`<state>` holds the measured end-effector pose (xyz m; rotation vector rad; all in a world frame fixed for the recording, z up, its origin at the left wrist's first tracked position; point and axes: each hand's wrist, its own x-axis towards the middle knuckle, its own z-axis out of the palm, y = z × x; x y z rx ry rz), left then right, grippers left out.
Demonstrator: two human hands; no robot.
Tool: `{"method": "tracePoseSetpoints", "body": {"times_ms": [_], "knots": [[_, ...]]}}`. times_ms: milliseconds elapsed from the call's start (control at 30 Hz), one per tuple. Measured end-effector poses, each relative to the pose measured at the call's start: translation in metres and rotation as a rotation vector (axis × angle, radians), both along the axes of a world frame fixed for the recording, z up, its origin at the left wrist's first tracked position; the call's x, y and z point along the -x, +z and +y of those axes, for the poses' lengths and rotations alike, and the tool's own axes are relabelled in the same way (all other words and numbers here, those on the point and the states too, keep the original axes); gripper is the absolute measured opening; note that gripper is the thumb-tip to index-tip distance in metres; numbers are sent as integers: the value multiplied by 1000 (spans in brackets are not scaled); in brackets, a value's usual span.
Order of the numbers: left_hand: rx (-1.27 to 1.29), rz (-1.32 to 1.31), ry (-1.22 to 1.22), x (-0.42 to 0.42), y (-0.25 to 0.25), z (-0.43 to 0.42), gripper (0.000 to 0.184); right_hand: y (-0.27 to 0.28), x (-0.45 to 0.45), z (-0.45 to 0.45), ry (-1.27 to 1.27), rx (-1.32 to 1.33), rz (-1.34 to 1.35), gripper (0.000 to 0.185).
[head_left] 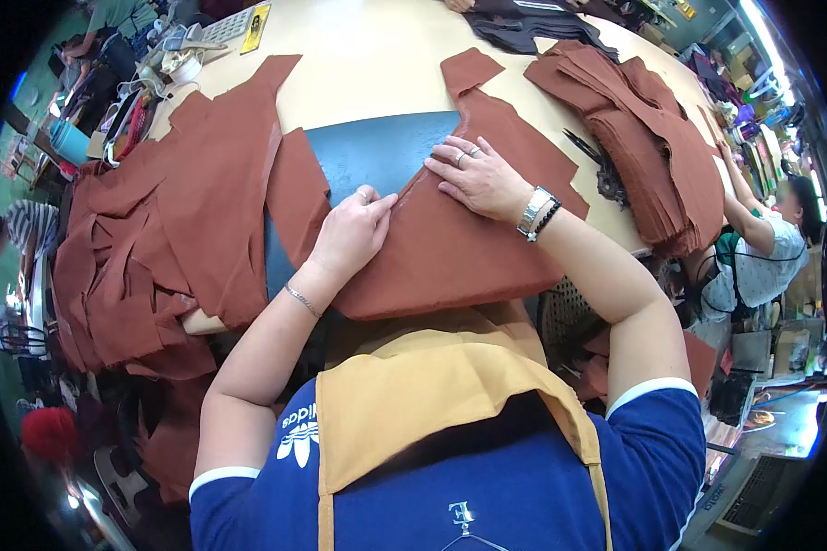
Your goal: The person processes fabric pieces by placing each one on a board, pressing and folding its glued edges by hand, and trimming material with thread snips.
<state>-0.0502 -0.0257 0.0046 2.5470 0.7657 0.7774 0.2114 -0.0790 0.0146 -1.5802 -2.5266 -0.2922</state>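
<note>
A rust-brown cut fabric piece (450, 248) lies in front of me, its near edge hanging at the table's front. My left hand (356, 231) pinches the slanted edge of this piece, thumb and finger pressed together. Further up the same edge, my right hand (481, 177) rests with its fingers stretched out flat on the cloth. Beneath the fabric shows a dark blue-grey board (377, 151). Beside my left hand is another rust-brown piece (299, 193), partly on the board.
Loose rust-brown pieces (147, 239) are heaped at the left. Stacked rust-brown panels (643, 138) and black scissors (606, 170) lie to the right. Dark fabric (533, 28) sits at the back. Another person (763, 239) works at the right.
</note>
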Motion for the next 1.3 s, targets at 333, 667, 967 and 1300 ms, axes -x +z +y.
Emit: {"method": "tracePoseSetpoints", "body": {"times_ms": [333, 667, 967, 1300], "knots": [[-10, 53, 6, 6, 5, 0, 19, 3, 22, -6, -18, 80, -31, 48], [195, 287, 35, 16, 23, 11, 20, 7, 51, -19, -58, 147, 6, 47], [126, 439, 26, 19, 37, 13, 16, 4, 68, -25, -56, 128, 87, 42], [89, 443, -10, 37, 40, 17, 16, 6, 87, -31, -62, 168, 132, 44]]}}
